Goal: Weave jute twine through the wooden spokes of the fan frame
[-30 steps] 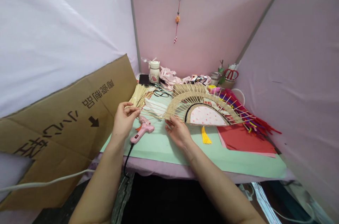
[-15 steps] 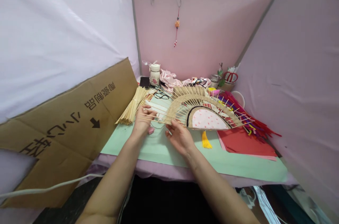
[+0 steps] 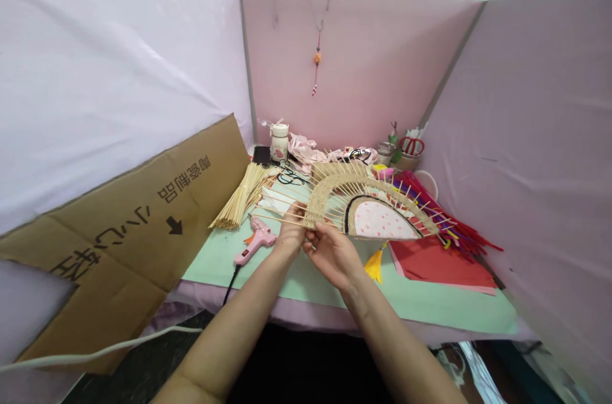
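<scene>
Both hands hold a half-round fan (image 3: 329,190) of thin sticks with twine woven across them, lifted above the green mat. Its inner half-circle (image 3: 382,220) is pink-white fabric with small red spots, edged by a dark band. My left hand (image 3: 292,229) grips the left end of the woven band, its fingers partly behind the sticks. Right beside it, my right hand (image 3: 332,251) pinches the lower left corner of the fan. A yellow tassel (image 3: 375,266) hangs below the fabric part. Left of my left hand, a pink hot glue gun (image 3: 257,239) lies on the mat.
A bundle of sticks (image 3: 239,197) lies at the left, beside a leaning cardboard sheet (image 3: 138,238). Red sheets (image 3: 440,264) and coloured pipe cleaners (image 3: 459,229) lie at the right. At the back stand a white bottle (image 3: 279,141) and a pot with red-handled scissors (image 3: 411,148).
My left hand has moved right along the sticks to the woven band, close to my right hand. The glue gun, mostly hidden before, now shows.
</scene>
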Tool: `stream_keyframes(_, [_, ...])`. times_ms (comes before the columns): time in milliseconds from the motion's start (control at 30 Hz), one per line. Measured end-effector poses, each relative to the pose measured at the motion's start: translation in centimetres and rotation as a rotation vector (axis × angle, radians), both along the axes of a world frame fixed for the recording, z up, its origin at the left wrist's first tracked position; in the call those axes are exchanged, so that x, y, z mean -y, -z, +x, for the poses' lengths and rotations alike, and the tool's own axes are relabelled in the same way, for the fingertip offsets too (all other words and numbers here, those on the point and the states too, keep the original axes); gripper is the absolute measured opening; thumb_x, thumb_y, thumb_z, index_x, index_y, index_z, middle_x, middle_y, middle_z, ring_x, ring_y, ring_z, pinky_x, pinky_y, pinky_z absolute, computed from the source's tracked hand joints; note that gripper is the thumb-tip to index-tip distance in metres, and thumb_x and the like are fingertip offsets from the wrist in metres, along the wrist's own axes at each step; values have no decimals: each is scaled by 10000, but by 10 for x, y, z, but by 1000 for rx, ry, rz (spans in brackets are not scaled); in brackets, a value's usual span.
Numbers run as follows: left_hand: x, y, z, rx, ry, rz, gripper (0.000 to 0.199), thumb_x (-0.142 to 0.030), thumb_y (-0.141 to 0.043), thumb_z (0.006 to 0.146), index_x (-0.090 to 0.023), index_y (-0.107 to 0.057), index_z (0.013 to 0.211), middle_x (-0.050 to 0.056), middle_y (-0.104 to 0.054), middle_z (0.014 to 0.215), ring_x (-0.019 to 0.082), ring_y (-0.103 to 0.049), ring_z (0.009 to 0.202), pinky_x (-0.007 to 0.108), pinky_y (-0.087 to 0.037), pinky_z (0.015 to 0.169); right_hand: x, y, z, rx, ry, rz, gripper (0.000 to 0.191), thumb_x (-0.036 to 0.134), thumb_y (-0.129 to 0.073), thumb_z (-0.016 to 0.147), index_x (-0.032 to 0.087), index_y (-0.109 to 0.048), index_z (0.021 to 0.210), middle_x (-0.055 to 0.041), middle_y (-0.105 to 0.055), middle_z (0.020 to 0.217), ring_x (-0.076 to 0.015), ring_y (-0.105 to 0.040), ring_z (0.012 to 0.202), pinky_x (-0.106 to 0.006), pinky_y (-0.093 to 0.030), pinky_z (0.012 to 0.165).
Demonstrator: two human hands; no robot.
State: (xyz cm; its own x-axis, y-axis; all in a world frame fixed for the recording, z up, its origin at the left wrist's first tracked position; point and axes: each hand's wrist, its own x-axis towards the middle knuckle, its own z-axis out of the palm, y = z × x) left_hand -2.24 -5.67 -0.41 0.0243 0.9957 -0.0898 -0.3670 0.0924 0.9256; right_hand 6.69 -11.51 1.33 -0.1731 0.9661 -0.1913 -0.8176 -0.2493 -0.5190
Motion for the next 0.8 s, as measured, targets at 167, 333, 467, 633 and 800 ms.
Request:
stream_keyframes(167, [8,10,-14,44,159,-19,374,-243,-862,453,-150,-616,719,9,-634,666,118,-552,585,249,-416,580,1,-7,1,-21,16,31,186,164,-776,649,185,-642,777,21,-658,733,-94,-543,646,-216,-397,547])
stream_keyframes(333, [24,27,-32,225,265,-130,328,-257,-881,536,-140,-700,784,56,-707,799,117,-637,682,237,-512,705,-2,-14,0,-20,49,61,211,184,-795,651,188,-591,704,48,-584,636,-82,-489,586,-217,-339,506])
stream_keyframes(467, [41,33,-46,295,331,-148,360,-399,-767,738,-153,-719,996,151,-705,1097,229,-668,1035,341,-517,943,-5,-13,-2,20,55,54,237,207,-810,637,192,-578,685,56,-568,616,-79,-461,563,-222,-319,501])
stream_keyframes(633, [61,35,-55,21,-256,63,541,-258,-785,701,-261,-565,1195,101,-566,1335,216,-532,1275,350,-432,1063,-9,-7,-5,51,80,3,242,199,-798,618,201,-572,703,57,-572,630,-85,-476,580,-224,-337,515])
stream_keyframes(800, [83,22,-61,-332,-664,443,363,-276,-725,757,-253,-574,1087,60,-549,1210,196,-526,1185,321,-426,1018,-11,-3,-7,71,85,-10,251,205,-801,605,200,-573,711,59,-569,622,-85,-480,584,-223,-345,524])
